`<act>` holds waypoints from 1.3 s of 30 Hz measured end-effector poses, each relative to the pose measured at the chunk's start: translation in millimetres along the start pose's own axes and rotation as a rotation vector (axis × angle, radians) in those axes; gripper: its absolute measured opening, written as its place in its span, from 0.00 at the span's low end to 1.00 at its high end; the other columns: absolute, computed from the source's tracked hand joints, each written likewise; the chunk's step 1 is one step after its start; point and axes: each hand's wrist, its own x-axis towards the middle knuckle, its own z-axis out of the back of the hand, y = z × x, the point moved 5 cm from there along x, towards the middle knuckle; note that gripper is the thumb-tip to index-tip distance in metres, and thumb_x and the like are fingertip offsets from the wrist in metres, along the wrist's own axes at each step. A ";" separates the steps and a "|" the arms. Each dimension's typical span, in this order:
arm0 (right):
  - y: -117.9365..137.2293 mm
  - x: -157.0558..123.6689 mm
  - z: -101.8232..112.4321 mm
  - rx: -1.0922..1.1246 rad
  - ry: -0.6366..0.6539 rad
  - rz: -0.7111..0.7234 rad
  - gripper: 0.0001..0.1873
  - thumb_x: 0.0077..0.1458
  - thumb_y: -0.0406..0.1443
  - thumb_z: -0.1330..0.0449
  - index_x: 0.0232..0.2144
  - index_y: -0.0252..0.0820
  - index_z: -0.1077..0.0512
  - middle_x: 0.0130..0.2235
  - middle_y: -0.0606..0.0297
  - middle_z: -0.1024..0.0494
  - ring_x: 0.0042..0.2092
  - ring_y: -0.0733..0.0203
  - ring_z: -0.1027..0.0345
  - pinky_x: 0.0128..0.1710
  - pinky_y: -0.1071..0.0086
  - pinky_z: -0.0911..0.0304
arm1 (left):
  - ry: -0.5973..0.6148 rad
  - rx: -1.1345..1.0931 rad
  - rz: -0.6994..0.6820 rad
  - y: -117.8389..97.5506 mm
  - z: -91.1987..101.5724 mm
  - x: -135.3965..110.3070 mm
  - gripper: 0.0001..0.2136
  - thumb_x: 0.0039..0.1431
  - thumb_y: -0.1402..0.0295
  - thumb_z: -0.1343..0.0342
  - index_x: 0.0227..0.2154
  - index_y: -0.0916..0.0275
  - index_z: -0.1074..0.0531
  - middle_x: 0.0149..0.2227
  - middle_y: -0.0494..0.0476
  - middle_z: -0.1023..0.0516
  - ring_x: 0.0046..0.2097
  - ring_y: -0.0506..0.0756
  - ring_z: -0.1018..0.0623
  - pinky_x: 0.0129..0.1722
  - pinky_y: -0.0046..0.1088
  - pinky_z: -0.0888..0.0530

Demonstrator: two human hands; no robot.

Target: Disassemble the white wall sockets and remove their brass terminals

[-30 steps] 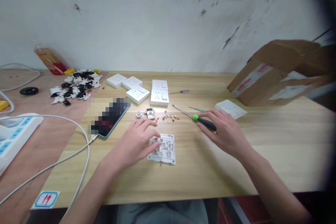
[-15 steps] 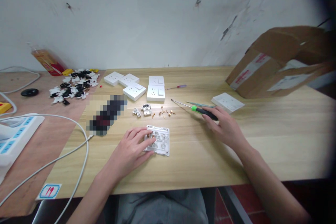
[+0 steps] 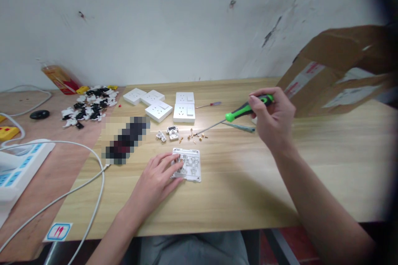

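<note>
My left hand (image 3: 157, 175) rests on the left side of a white socket panel (image 3: 194, 166), fingers over its inner face and thumb at its near edge. The panel lies with its open inside up, with brass parts by my fingertips. In my right hand (image 3: 274, 119), raised above the table, is a green and black screwdriver (image 3: 242, 112). Its shaft slants down to the left, and the tip is among small brass pieces (image 3: 202, 136) beyond the panel. I cannot tell whether the tip touches one. White and black plastic inserts (image 3: 173, 133) lie left of the brass.
Several white socket units (image 3: 184, 112) stand at the back, near a thin screwdriver (image 3: 214, 103). Tweezers (image 3: 242, 126) lie under the raised tool. A cardboard box (image 3: 336, 56) stands right. Left are a plastic parts pile (image 3: 88, 105), a power strip (image 3: 23, 165) and a white cable (image 3: 101, 198).
My right hand has lifted the screwdriver off the tabletop and turned it, bringing its tip left and down to the brass pieces. My left hand stays on the panel.
</note>
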 end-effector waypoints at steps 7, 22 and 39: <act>7.5 -11.1 -41.5 -0.133 0.184 0.079 0.06 0.59 0.41 0.43 0.35 0.45 0.33 0.31 0.67 0.28 0.30 0.64 0.35 0.31 0.69 0.37 | 0.026 0.032 0.011 -0.4 -3.3 0.2 0.15 0.63 0.66 0.46 0.52 0.60 0.31 0.55 0.62 0.28 0.56 0.63 0.31 0.53 0.48 0.28; 3.1 -17.3 -34.5 -0.099 0.111 0.061 0.06 0.59 0.40 0.43 0.36 0.45 0.32 0.33 0.66 0.27 0.31 0.64 0.34 0.31 0.69 0.36 | 0.030 -0.142 0.155 7.3 3.9 2.4 0.22 0.63 0.65 0.45 0.58 0.59 0.40 0.57 0.61 0.32 0.57 0.61 0.34 0.56 0.45 0.34; 7.6 -27.1 -28.0 0.119 0.032 0.028 0.04 0.58 0.40 0.40 0.35 0.47 0.29 0.33 0.66 0.27 0.34 0.62 0.31 0.30 0.67 0.34 | -0.175 -0.072 0.270 38.2 7.5 53.4 0.04 0.61 0.68 0.43 0.37 0.56 0.23 0.48 0.53 0.24 0.52 0.59 0.30 0.50 0.44 0.36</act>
